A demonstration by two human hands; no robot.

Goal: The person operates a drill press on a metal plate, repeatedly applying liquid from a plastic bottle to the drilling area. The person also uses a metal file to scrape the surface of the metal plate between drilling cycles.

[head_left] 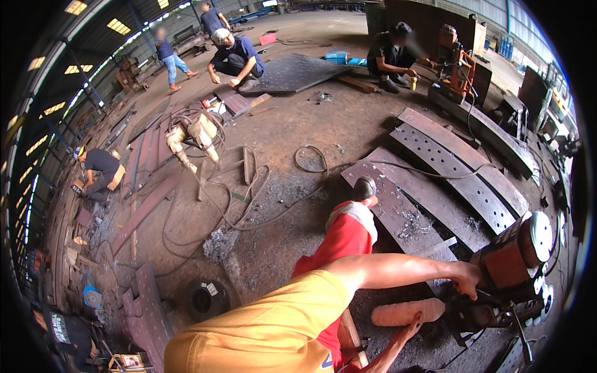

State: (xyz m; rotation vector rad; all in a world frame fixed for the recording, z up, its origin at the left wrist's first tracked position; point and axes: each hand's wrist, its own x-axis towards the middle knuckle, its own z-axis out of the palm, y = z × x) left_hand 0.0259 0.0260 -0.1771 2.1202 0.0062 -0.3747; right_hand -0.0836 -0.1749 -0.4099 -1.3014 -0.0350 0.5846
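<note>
My left hand [467,278] reaches across to a red and black magnetic drill [507,261] at the right, its fingers curled on a dark part beside the motor. Just below, my right hand [410,326] is closed around a pinkish ribbed plastic bottle [401,313] lying on its side in the air near the drill's base. The drill stands by long dark steel plates [410,217], some with rows of drilled holes. Metal shavings lie scattered on the nearest plate, close to my shoe [365,188]. The exact grip of the left fingers is partly hidden.
A cable [429,174] runs over the plates and loops across the floor. Shavings [219,244] are heaped beside a dark round drum [208,298]. Another drill [193,133] stands at far left. Co-workers crouch at a holed plate [295,71], an orange drill [460,73] and the left side.
</note>
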